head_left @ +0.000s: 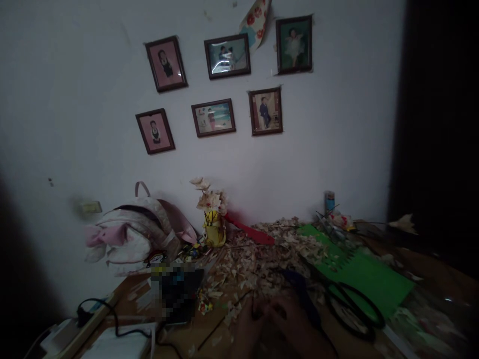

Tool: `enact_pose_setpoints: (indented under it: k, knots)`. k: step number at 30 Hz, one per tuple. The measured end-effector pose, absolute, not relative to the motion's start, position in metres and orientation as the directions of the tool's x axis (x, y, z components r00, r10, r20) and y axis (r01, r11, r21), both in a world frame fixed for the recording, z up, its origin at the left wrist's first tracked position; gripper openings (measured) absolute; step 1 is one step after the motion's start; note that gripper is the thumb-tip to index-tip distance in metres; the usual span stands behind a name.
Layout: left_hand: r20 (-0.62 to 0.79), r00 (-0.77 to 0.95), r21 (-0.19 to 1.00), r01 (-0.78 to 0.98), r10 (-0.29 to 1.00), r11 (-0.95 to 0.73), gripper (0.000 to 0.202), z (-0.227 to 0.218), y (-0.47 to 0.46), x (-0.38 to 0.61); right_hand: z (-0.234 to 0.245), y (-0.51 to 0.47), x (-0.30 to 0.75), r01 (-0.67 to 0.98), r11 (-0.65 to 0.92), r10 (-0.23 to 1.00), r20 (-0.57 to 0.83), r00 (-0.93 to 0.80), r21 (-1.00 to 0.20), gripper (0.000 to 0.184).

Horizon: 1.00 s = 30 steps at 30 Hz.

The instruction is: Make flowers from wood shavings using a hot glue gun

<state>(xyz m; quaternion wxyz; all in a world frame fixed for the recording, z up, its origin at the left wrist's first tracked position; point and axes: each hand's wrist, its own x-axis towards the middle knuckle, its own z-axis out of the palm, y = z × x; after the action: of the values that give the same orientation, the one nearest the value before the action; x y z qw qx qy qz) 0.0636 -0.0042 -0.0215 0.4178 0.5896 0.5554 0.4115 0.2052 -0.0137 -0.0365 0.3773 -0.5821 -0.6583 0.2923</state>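
Hands point(271, 326) curled together, near black scissors point(354, 311); anything held too dark to tell.

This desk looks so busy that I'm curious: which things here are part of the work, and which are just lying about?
Probably part of the work:
the left hand and right hand
a thin dark stem or wire at the hands, dim
pale petal-shaped scraps
green paper
black-handled scissors

Probably just lying about:
a backpack
framed photographs
a power strip
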Motion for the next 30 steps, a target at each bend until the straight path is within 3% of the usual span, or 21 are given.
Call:
enact_pose_setpoints:
  k: [8,17,24,30]
  knots:
    - [0.052,0.049,0.978,0.2,0.997,-0.061,0.023,-0.033,0.003,0.062,-0.043,-0.009,0.204,0.544,0.143,0.99,0.127,-0.069,-0.826,0.028]
    - [0.01,0.042,0.997,0.079,0.999,-0.014,0.021,-0.015,-0.007,0.068,-0.035,-0.017,0.206,0.47,0.174,0.984,0.163,-0.065,-0.865,0.03]
    - [0.031,0.067,0.999,-0.038,0.997,-0.029,0.031,-0.039,0.005,0.067,-0.025,-0.019,0.205,0.516,0.202,0.978,0.199,-0.063,-0.832,0.03]
    - [0.055,0.084,0.998,-0.027,0.995,-0.053,0.026,-0.058,0.012,0.069,-0.026,-0.018,0.204,0.454,0.214,0.974,0.223,-0.035,-0.865,0.028]
